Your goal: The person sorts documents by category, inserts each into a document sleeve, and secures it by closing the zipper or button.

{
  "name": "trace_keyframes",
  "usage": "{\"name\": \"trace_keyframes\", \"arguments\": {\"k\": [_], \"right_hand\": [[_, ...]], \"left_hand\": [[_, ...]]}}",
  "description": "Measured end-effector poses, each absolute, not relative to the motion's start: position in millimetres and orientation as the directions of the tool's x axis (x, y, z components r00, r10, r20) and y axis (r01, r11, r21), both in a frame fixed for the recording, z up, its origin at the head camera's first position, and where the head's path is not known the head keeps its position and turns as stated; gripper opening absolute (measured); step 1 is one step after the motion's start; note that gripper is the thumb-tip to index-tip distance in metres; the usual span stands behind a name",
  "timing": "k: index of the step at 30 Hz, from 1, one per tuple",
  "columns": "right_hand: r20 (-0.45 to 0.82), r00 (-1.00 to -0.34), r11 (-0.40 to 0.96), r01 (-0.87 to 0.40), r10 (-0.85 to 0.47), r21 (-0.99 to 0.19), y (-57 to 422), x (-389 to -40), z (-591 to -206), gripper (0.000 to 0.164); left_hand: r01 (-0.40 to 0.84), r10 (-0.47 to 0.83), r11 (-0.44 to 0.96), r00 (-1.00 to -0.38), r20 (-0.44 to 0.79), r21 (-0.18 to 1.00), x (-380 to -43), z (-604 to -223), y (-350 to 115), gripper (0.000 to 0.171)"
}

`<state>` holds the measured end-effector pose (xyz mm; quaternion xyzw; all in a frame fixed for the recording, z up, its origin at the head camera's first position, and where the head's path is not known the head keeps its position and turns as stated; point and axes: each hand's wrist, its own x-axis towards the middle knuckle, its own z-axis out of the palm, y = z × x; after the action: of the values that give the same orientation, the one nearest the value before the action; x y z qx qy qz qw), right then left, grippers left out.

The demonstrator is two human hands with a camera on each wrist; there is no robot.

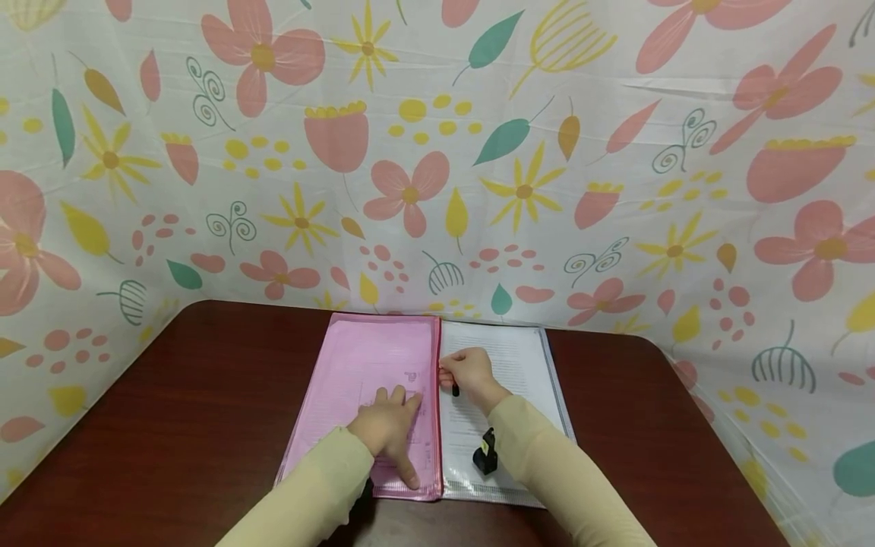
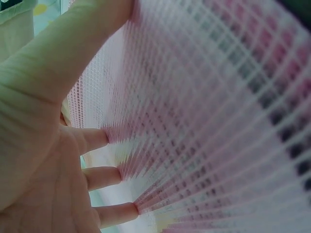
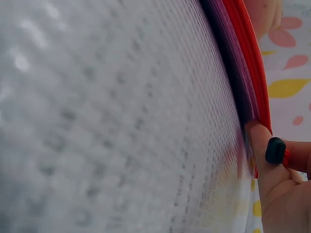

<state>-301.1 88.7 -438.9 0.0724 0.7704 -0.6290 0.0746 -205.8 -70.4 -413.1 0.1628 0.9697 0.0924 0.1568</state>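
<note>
A pink mesh zipper pouch (image 1: pixel 372 346) with printed paper inside lies flat, its red zipper (image 1: pixel 438 441) running down its right edge. My left hand (image 1: pixel 388 427) rests on its lower right part, fingers spread and fingertips pressing the mesh in the left wrist view. Beside it, a clear white mesh pouch (image 1: pixel 502 346) with printed sheets lies under my right hand (image 1: pixel 472 374). That hand pinches the red zipper's pull (image 3: pixel 275 150), which has a dark tip, about a third of the way down the edge. Whether the pouches overlap at the seam cannot be made out.
Both pouches lie on a dark reddish-brown table (image 1: pixel 212 395), reaching from its back edge nearly to the front. Behind it hangs a white curtain (image 1: pixel 424 114) with a flower print. A small black device (image 1: pixel 485 453) sits by the right wrist.
</note>
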Motion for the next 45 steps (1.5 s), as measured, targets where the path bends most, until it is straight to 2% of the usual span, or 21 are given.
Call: {"name": "trace_keyframes", "arguments": {"k": [10, 19, 32, 45], "right_hand": [[-0.197, -0.980, 0.232, 0.201, 0.041, -0.952, 86, -308, -439, 0.018], [-0.199, -0.978, 0.188, 0.207, 0.061, -0.960, 83, -316, -438, 0.017], [-0.165, -0.980, 0.204, 0.185, 0.108, -0.961, 81, -333, -441, 0.017], [-0.111, -0.985, 0.168, 0.133, 0.135, -0.977, 77, -354, -427, 0.020]], "left_hand": [[0.280, 0.339, 0.932, -0.897, -0.283, 0.228, -205, -415, -72, 0.137], [0.266, 0.326, 0.935, -0.903, -0.281, 0.233, -201, -412, -72, 0.139], [0.264, 0.328, 0.933, -0.901, -0.284, 0.243, -200, -415, -72, 0.138], [0.269, 0.329, 0.933, -0.906, -0.265, 0.239, -200, -414, -73, 0.136]]}}
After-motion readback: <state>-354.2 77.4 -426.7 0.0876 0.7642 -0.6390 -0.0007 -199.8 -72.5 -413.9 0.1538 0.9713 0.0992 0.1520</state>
